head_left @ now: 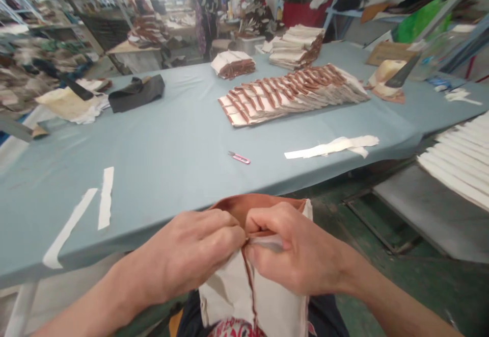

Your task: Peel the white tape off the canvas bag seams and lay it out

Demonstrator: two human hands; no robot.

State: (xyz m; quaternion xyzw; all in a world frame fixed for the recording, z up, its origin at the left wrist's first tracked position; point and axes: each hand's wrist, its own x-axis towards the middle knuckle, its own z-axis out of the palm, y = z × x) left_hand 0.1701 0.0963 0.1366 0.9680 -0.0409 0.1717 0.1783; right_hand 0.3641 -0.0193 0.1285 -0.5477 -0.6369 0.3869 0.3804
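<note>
A sewn fabric piece (277,296), cream on one face and rust-brown on the other, hangs in front of my body below the table edge. My left hand (202,245) pinches it at the upper end of its middle seam. Right beside it, my right hand (294,250) grips the same spot, thumb and bent forefinger pressed together on the fabric. The two hands nearly touch over the seam. What exactly lies between the fingertips is hidden. Beyond them on the table lies a small pair of pink-handled thread snips (239,157), touched by neither hand.
A blue-covered table (171,158) spans the view. On it lie a long row of overlapped brown-and-cream pieces (294,95), two more stacks behind, cream strips (332,146) and a dark folded cloth (136,93). White panels (462,158) rest at right. A person (139,0) stands far back.
</note>
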